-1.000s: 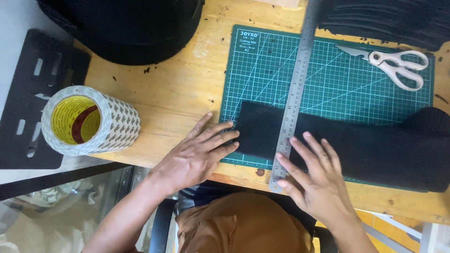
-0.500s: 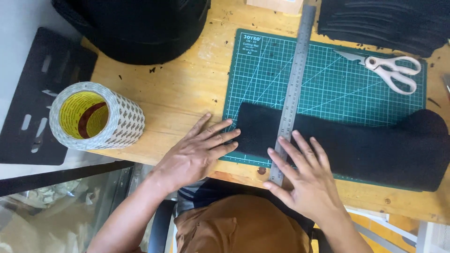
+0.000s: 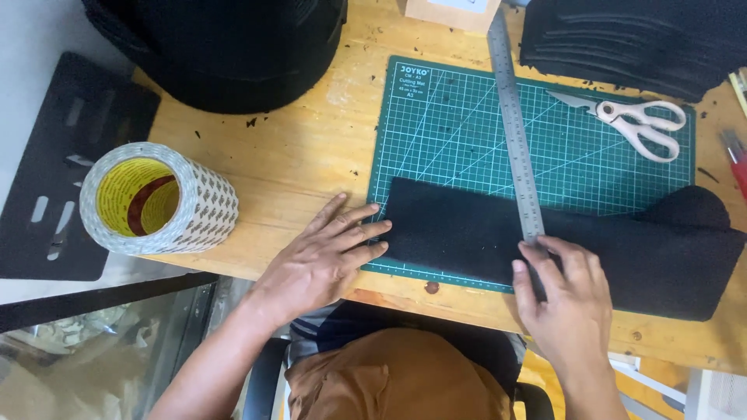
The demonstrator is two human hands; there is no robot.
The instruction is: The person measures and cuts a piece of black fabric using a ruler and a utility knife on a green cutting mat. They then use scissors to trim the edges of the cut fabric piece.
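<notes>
We see a long strip of black fabric [image 3: 482,241] lying flat across the lower edge of the green cutting mat [image 3: 467,124] — matte, dark, its right end bunching up into a fold at about three o'clock. A steel ruler [image 3: 515,124] runs over it toward twelve o'clock. Our left hand [image 3: 323,260] lies flat, fingers spread, fingertips touching the fabric's left edge and gripping nothing. Our right hand [image 3: 568,299] presses open on the ruler's near end, fingers together — that end is hidden beneath them. Scissors [image 3: 634,124] rest at two o'clock, a tape roll [image 3: 156,198] at nine. The dark stack [image 3: 638,39] at one o'clock is cut off by the frame.
</notes>
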